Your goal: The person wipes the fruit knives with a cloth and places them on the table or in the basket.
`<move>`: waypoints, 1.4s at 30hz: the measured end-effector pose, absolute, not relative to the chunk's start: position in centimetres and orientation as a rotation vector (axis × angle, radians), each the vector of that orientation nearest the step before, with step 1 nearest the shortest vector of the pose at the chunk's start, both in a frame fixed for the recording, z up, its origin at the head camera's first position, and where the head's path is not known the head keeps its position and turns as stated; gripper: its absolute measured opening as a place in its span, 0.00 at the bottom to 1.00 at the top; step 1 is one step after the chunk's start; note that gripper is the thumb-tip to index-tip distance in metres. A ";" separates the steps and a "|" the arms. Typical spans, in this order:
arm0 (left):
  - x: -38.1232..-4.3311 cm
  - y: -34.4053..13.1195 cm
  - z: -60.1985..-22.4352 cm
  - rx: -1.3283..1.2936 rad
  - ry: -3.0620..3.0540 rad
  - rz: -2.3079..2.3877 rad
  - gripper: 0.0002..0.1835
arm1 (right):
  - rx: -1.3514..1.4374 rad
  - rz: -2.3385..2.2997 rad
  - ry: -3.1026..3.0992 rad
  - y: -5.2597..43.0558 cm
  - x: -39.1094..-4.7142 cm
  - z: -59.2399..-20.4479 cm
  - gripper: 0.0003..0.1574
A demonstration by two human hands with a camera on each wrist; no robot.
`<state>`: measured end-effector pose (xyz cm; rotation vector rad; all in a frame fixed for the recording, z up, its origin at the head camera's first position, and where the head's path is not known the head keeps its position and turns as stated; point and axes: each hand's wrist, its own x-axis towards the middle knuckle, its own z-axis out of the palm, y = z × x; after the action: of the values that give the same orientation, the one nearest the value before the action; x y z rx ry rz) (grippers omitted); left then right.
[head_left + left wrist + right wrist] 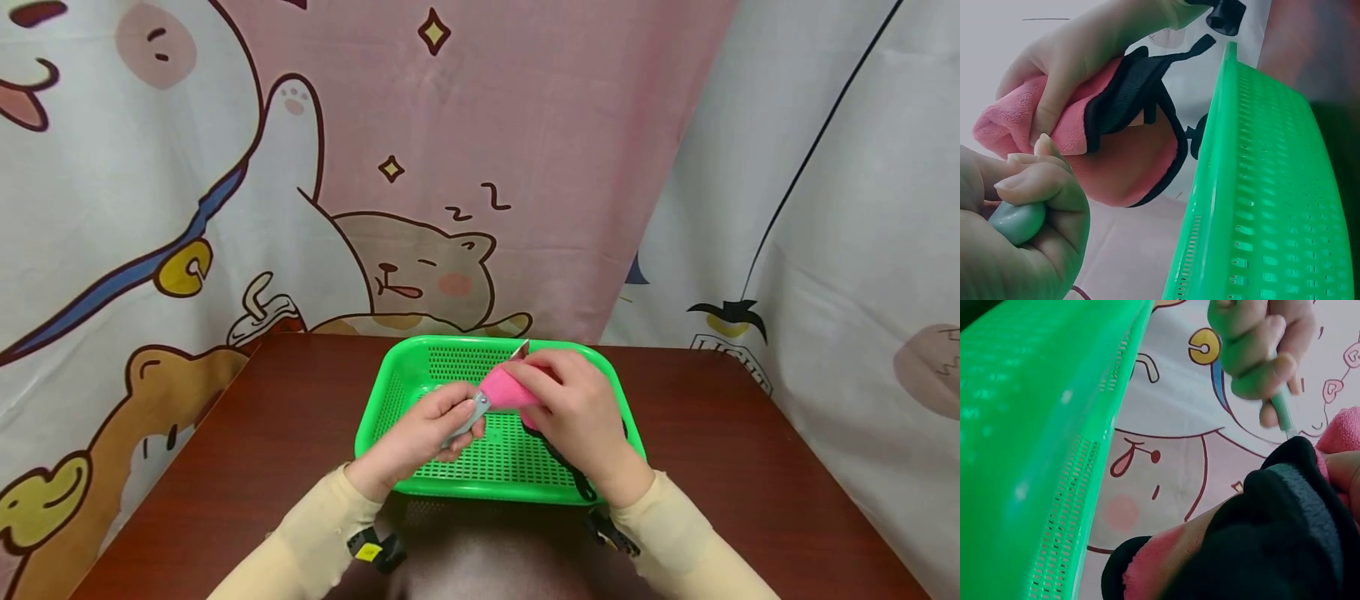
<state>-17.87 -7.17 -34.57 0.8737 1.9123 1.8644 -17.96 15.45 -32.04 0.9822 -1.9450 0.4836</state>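
Observation:
My left hand (427,427) grips the pale grey-green handle (467,419) of a knife, whose pointed metal tip (520,352) shows past a pink cloth (506,389). With my right hand (585,408) I pinch this plush cloth around the blade, so most of the blade is hidden. Black edging (1166,109) and a strap run along the cloth, which hangs down in folds below my right fingers. In the right wrist view, a short bit of metal (1291,432) shows between the handle and the black edging. Both hands are above a green basket (495,490).
The perforated plastic basket stands on a dark reddish-brown table (285,450), near its back edge. Behind hangs a curtain (570,167) with cartoon animals. A small black device (377,550) is strapped at my left wrist, another (611,533) at my right.

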 end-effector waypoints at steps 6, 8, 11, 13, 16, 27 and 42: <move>-17.7 -7.3 -34.9 0.845 1.916 1.848 0.15 | 0.884 0.479 -1.940 16.4 -18.6 -31.6 0.22; -17.6 -7.4 -35.1 0.831 1.917 1.848 0.16 | 0.859 0.468 -1.961 16.8 -18.6 -31.5 0.21; -17.5 -7.4 -35.4 0.815 1.934 1.841 0.16 | 0.833 0.467 -1.992 17.2 -18.6 -31.3 0.21; -17.4 -7.4 -35.5 0.814 1.943 1.835 0.16 | 0.817 0.472 -2.012 17.4 -18.5 -31.3 0.22; -17.4 -7.4 -35.6 0.816 1.937 1.832 0.17 | 0.792 0.484 -2.024 17.7 -18.6 -31.2 0.24; -17.7 -7.8 -36.1 0.807 1.870 1.878 0.17 | 0.726 0.523 -1.942 18.5 -18.1 -30.4 0.25; -17.9 -7.1 -35.3 0.801 1.851 1.924 0.18 | 0.939 0.537 -1.838 16.7 -17.3 -31.0 0.16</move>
<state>-17.87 -7.07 -35.33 0.8014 1.8511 1.9240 -17.26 16.73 -31.04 0.9393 -1.8382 0.5367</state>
